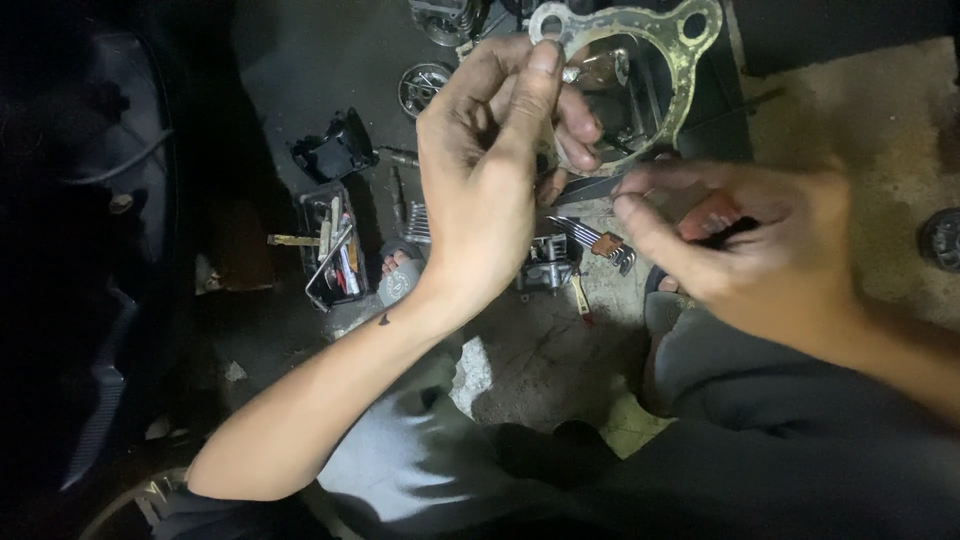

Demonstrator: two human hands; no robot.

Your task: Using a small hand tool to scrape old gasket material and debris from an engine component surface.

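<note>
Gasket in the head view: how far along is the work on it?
Already done, apparently: the gasket is off any engine part, held up in the air. In hand: the left hand pinches its edge; the right hand grips a small tool beside it, too blurred to identify. Left: an engine part and tool tray lie on the floor, nothing reassembled.

Bare forearms, a small dark mark near the left hand (pixel 480 190) wrist, grey trousers, grimy fingers.
</note>
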